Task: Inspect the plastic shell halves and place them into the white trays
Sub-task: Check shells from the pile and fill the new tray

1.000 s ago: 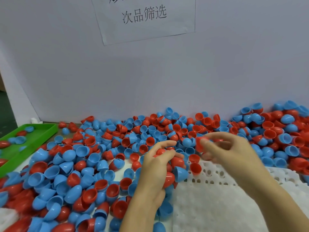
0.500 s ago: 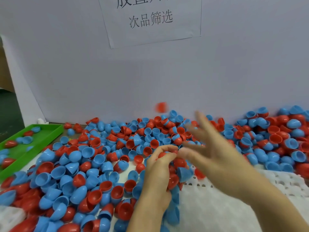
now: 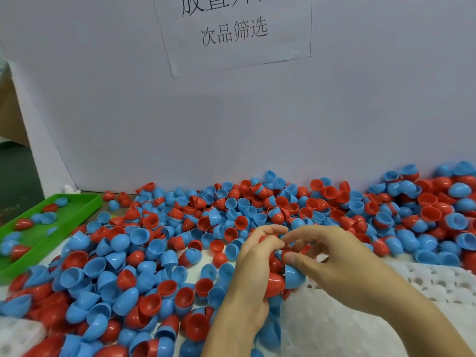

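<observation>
Red and blue plastic shell halves (image 3: 164,253) lie in a deep heap across the table. My left hand (image 3: 251,276) grips a stack of several shells, among them a red one (image 3: 275,282) and a blue one (image 3: 294,278). My right hand (image 3: 334,264) meets it from the right, its thumb and fingertips pinching a small red shell half (image 3: 285,253) at the top of that stack. Both hands hover over the near-left corner of a white tray (image 3: 438,284) with round holes.
A green tray (image 3: 79,210) at the far left holds a few red and blue shells. The corner of another white tray (image 3: 15,333) shows at the bottom left. A white board with a printed paper sign (image 3: 234,32) walls off the back.
My right hand flung a red shell half toward the back of the heap, then came back to the stack in my left hand. My left hand stayed in place.
</observation>
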